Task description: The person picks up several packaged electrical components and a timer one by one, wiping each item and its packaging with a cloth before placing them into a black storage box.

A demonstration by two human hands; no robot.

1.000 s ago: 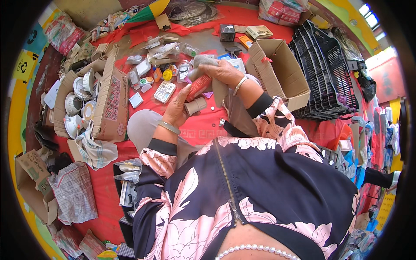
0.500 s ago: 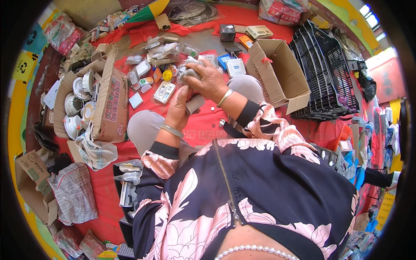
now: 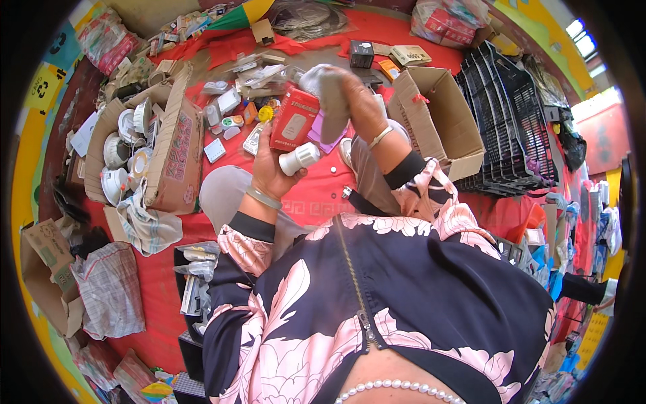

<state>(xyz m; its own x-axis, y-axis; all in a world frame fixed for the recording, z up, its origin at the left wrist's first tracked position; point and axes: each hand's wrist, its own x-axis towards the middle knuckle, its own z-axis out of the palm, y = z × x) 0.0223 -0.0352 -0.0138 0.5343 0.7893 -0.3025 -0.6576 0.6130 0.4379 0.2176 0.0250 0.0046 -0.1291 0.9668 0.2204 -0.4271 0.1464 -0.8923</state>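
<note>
Here, in left grip (image 3: 271,174), red box (image 3: 295,120) beyond white fitting (image 3: 299,158).

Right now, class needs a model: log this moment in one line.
left hand: holds red box, white plastic piece | right hand: holds grey cloth | picture right: open cardboard box, black crate

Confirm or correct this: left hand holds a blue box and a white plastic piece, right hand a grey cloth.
Not blue: the head view shows a red box. The left hand does hold it and the white plastic piece, the right hand the grey cloth.
</note>
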